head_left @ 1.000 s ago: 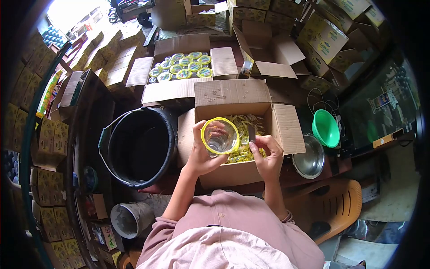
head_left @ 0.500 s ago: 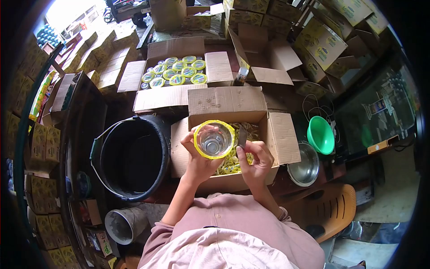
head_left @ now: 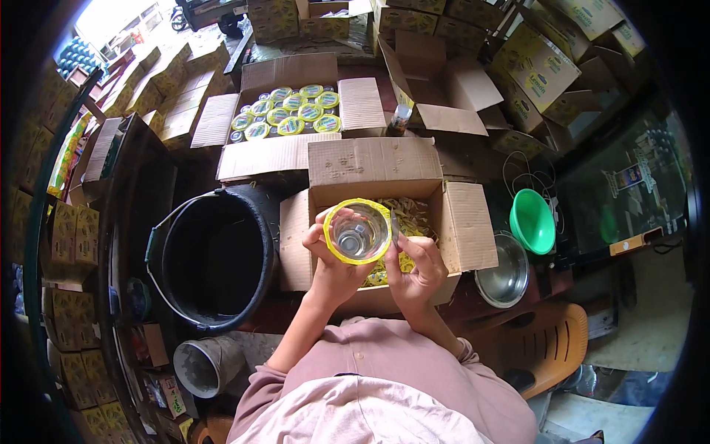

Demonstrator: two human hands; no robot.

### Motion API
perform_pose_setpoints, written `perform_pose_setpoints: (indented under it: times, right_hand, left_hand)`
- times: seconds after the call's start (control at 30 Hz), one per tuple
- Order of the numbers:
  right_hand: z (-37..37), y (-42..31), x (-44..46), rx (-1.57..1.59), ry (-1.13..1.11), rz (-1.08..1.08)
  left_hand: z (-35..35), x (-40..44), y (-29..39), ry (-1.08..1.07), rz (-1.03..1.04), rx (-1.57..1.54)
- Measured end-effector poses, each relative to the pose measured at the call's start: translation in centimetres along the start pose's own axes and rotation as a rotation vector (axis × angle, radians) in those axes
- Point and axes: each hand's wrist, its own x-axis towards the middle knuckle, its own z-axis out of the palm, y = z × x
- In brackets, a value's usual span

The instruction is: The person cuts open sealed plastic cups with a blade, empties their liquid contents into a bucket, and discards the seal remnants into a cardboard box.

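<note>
My left hand (head_left: 333, 270) is wrapped round a clear plastic cup (head_left: 353, 235) with a yellow band at its rim. The cup's mouth is tilted up toward me, and it looks empty. Pinched in my right hand (head_left: 416, 268) is a thin, flat grey blade-like piece (head_left: 395, 224), seen nearly edge-on at the right side of the yellow rim. Whether it touches the rim I cannot tell. Both hands are above an open cardboard box (head_left: 373, 164) holding many yellow strips or scraps (head_left: 408, 214).
Left of the box stands a black bucket (head_left: 269, 277), with a grey pail (head_left: 194, 370) below it. A green bowl (head_left: 531, 220) and a metal bowl (head_left: 510, 277) are at the right. Beyond, another carton (head_left: 277, 157) contains lidded cups (head_left: 290, 124). An orange chair (head_left: 551, 348) is lower right.
My right hand has moved slightly left, bringing the grey piece from a small gap away up to the cup's rim. The cup has shifted slightly right.
</note>
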Motion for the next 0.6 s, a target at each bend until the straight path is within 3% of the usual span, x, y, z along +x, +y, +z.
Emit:
perform_pose_setpoints:
  times: [0.13, 0.23, 0.33, 0.43, 0.6]
  right_hand:
    - [-0.2, -0.2, 0.3, -0.023, -0.006, 0.005]
    - [-0.2, -0.4, 0.3, -0.06, -0.006, -0.024]
    - [-0.2, -0.5, 0.4, -0.052, -0.007, -0.01]
    - [-0.3, 0.0, 0.9, -0.033, -0.02, 0.009]
    - [-1.0, 0.6, 1.3, 0.041, -0.095, 0.05]
  left_hand:
    - [-0.4, 0.2, 0.8, -0.019, 0.032, 0.092]
    - [0.1, -0.2, 0.1, -0.005, 0.022, -0.043]
    - [-0.1, -0.2, 0.4, -0.022, 0.087, 0.041]
    - [0.7, -0.8, -0.4, 0.037, 0.205, -0.067]
    - [-0.1, -0.6, -0.2, -0.009, 0.171, 0.055]
